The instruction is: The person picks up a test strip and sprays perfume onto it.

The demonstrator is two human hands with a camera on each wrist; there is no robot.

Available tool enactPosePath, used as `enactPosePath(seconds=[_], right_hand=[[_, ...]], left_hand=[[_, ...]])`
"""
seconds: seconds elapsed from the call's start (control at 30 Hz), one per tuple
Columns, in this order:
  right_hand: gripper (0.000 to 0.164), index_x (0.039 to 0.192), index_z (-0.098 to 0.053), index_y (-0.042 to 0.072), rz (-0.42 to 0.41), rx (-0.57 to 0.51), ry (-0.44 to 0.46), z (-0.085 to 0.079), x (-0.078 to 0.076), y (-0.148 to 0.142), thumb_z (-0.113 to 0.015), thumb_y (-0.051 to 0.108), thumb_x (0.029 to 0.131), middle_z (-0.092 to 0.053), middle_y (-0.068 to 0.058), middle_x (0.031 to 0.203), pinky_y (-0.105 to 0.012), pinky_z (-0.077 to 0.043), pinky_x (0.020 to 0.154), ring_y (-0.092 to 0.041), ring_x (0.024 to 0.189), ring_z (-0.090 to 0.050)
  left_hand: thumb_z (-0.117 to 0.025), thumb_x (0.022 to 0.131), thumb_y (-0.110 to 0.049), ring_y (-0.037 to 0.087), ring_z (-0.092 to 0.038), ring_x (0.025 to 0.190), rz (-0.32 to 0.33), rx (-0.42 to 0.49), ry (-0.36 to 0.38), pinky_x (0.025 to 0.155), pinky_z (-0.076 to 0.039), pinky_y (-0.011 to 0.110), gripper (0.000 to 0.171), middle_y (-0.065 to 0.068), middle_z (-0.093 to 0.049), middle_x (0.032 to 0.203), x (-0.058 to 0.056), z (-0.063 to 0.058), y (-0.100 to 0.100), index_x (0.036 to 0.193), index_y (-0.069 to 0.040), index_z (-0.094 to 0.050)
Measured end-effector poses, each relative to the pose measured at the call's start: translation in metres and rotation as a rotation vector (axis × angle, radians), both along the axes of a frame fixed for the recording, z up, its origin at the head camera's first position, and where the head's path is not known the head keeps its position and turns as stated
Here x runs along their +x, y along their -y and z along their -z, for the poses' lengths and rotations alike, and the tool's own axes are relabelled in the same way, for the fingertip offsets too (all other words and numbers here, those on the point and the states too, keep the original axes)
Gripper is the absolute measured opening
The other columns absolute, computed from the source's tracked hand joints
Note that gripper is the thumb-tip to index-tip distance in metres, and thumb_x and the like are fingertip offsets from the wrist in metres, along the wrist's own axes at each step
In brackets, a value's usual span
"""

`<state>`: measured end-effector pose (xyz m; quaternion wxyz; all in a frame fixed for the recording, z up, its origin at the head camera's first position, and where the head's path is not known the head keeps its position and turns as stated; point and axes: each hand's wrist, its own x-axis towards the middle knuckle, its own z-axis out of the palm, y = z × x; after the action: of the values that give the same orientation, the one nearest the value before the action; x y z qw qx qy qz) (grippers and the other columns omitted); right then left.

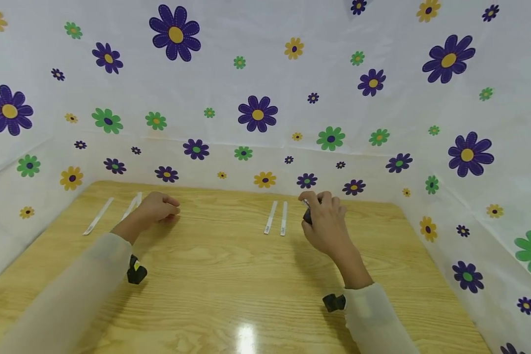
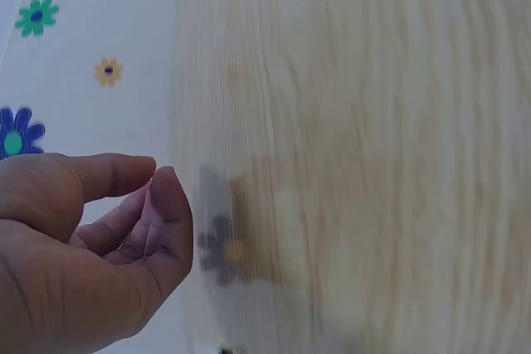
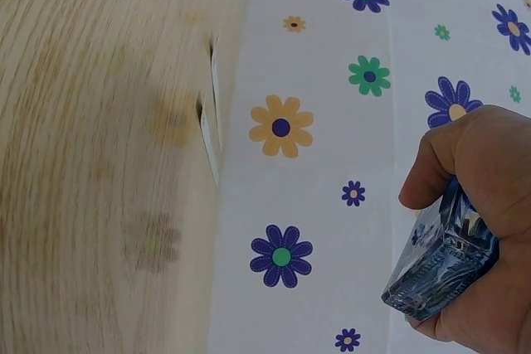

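The wood-grained tabletop [image 1: 230, 275] looks glossy, the box [image 3: 440, 267] shiny, plastic-like.

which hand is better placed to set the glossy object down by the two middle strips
Probably the right hand: it grips the glossy object, close beside those middle strips. The left hand looks empty and is farther off, near the other strips.

Two hands [image 1: 329, 226], five strips [image 1: 271, 217], one shiny box [image 3: 440, 271], two wrist cameras [image 1: 136, 271], one table [image 1: 221, 265]
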<state>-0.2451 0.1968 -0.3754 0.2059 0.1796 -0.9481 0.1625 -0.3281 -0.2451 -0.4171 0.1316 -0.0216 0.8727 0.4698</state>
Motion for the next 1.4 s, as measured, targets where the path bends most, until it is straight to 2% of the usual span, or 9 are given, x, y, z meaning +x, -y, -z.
enactPosePath(seconds=[0.1,0.3,0.43,0.57,0.77,0.97,1.1,1.27,1.4], right_hand=[[0.054,0.133,-0.045,0.024,-0.009,0.005,0.003,0.002,-0.001,0.001,-0.070,0.007,0.088,-0.048,-0.026,0.124,-0.057,-0.038,0.080,-0.043,0.100,-0.045],[0.055,0.134,-0.045,0.024,-0.004,0.001,0.013,0.001,0.000,0.001,-0.070,0.006,0.088,-0.047,-0.026,0.126,-0.055,-0.037,0.080,-0.042,0.101,-0.043],[0.055,0.134,-0.045,0.024,-0.004,0.002,0.026,-0.001,0.001,0.000,-0.070,0.006,0.089,-0.047,-0.026,0.126,-0.055,-0.037,0.080,-0.042,0.102,-0.043],[0.055,0.134,-0.045,0.024,-0.003,0.002,0.032,-0.002,0.002,0.001,-0.070,0.007,0.089,-0.047,-0.026,0.126,-0.055,-0.038,0.081,-0.042,0.102,-0.043],[0.054,0.134,-0.046,0.024,0.001,0.004,0.031,-0.001,0.001,0.002,-0.070,0.007,0.089,-0.048,-0.025,0.124,-0.053,-0.037,0.079,-0.041,0.100,-0.043],[0.054,0.135,-0.046,0.024,0.001,0.010,0.039,0.000,0.001,0.002,-0.070,0.008,0.089,-0.047,-0.025,0.125,-0.054,-0.037,0.080,-0.041,0.101,-0.043],[0.054,0.135,-0.045,0.024,-0.002,0.012,0.043,0.000,0.001,0.002,-0.071,0.008,0.090,-0.047,-0.026,0.126,-0.054,-0.037,0.081,-0.042,0.102,-0.043],[0.054,0.134,-0.045,0.023,-0.005,0.008,0.043,0.000,0.001,0.001,-0.070,0.007,0.089,-0.047,-0.026,0.125,-0.054,-0.037,0.080,-0.042,0.102,-0.043],[0.054,0.134,-0.046,0.023,-0.007,0.006,0.043,0.000,0.001,0.001,-0.070,0.007,0.089,-0.047,-0.026,0.125,-0.054,-0.037,0.080,-0.042,0.101,-0.043]], left_hand=[[-0.061,0.101,-0.009,0.021,-0.060,0.086,-0.016,-0.029,0.000,0.076,-0.057,0.029,0.041,0.020,-0.061,0.113,0.003,0.003,0.025,0.133,0.015,-0.055],[-0.064,0.098,-0.011,0.018,-0.061,0.082,-0.048,-0.127,-0.030,0.071,-0.056,0.027,0.039,0.016,-0.064,0.101,0.007,0.005,0.062,0.128,0.014,-0.057],[-0.062,0.098,-0.008,0.015,-0.062,0.079,-0.074,-0.058,-0.016,0.070,-0.058,0.026,0.041,0.016,-0.064,0.100,0.012,0.006,0.079,0.130,0.017,-0.052],[-0.061,0.100,-0.008,0.013,-0.063,0.079,-0.106,-0.027,0.024,0.072,-0.059,0.026,0.042,0.014,-0.064,0.100,0.013,0.009,0.091,0.132,0.017,-0.051],[-0.065,0.099,-0.008,0.012,-0.066,0.078,-0.136,0.015,0.045,0.075,-0.060,0.027,0.045,0.009,-0.065,0.095,0.013,0.011,0.098,0.133,0.017,-0.051],[-0.078,0.090,-0.006,0.014,-0.072,0.078,-0.145,0.006,0.057,0.075,-0.061,0.030,0.064,0.012,-0.066,0.099,0.015,0.005,0.093,0.138,0.018,-0.043],[-0.081,0.086,-0.002,0.014,-0.072,0.077,-0.154,0.025,0.069,0.075,-0.061,0.030,0.070,0.013,-0.064,0.099,0.015,0.003,0.089,0.140,0.017,-0.040],[-0.079,0.087,-0.001,0.014,-0.071,0.077,-0.157,0.015,0.057,0.074,-0.061,0.030,0.067,0.014,-0.063,0.101,0.014,0.004,0.087,0.140,0.016,-0.042],[-0.077,0.089,-0.001,0.013,-0.071,0.076,-0.159,0.032,0.060,0.074,-0.061,0.030,0.059,0.013,-0.062,0.100,0.013,0.004,0.088,0.136,0.016,-0.045]])
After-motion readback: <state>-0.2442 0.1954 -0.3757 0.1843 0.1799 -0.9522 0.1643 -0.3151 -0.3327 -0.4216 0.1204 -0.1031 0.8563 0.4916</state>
